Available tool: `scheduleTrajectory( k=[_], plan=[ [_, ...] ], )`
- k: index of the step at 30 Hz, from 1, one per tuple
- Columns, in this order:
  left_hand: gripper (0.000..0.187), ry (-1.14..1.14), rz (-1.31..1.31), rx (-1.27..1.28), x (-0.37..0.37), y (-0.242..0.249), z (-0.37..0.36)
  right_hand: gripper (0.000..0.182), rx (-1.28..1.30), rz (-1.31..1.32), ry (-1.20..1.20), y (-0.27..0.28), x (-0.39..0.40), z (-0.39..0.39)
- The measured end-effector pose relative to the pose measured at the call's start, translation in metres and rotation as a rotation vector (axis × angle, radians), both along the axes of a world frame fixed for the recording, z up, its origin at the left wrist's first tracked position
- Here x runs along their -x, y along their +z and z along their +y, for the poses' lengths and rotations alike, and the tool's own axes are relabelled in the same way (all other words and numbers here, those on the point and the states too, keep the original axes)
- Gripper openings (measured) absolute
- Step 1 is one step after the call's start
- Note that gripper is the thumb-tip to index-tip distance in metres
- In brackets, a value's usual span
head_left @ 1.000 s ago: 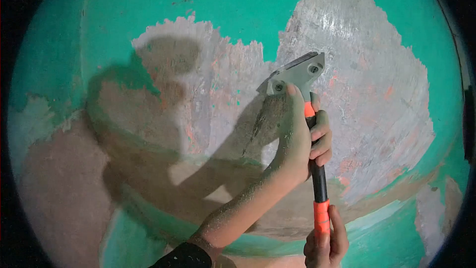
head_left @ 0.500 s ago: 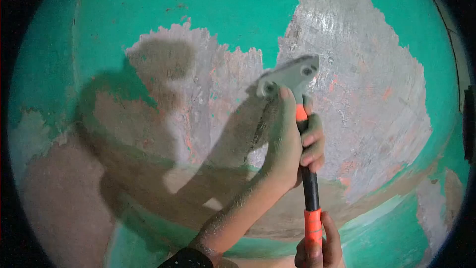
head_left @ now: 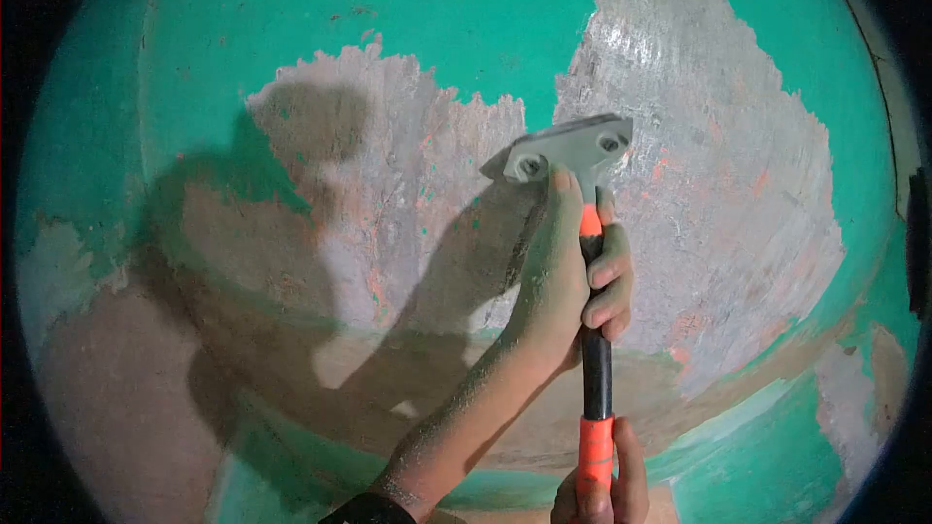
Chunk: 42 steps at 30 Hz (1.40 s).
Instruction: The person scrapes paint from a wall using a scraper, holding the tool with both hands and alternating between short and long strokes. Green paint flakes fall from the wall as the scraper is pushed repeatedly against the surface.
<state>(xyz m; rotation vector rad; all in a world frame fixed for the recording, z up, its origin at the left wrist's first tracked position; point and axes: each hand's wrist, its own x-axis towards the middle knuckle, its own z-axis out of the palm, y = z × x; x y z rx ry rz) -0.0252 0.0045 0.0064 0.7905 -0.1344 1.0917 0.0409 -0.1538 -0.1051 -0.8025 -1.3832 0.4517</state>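
Observation:
A long-handled scraper (head_left: 599, 369) stands almost upright before the wall, with a black shaft, orange sections and a wide grey metal head (head_left: 573, 147) bolted at two points. The head lies against the lower end of a green paint strip between two bare patches. My left hand (head_left: 568, 272) wraps the upper shaft just beneath the head, its thumb pointing up along the head's base. Down at the orange end of the handle, my right hand (head_left: 604, 495) grips the scraper. Pale dust coats my left forearm.
Green paint (head_left: 447, 10) covers the upper wall around ragged bare grey patches (head_left: 718, 184) with orange flecks. A brownish band (head_left: 544, 427) crosses lower down, with more green under it. My shadow (head_left: 252, 233) falls on the left. A dark object (head_left: 918, 243) shows at the right edge.
The scraper's lower end and my right hand have shifted slightly left, so the handle is more upright. The head sits a little further right in view. Both hands keep their grip.

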Motion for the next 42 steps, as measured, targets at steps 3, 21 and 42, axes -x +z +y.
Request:
scheduleTrajectory(
  k=[3, 21, 42],
  plan=[
    [0.049, -0.017, 0.037, 0.002, 0.002, -0.011, -0.004, 0.054, 0.064, 0.068, 0.047, -0.003, 0.006, -0.01],
    [0.049, 0.033, 0.065, -0.084, 0.012, -0.01, 0.003, 0.056, -0.015, 0.042, 0.127, -0.006, 0.012, 0.002],
    [0.05, 0.08, 0.1, -0.117, 0.019, 0.004, 0.009, 0.057, -0.053, 0.006, 0.12, -0.001, 0.013, 0.011]
  ],
)
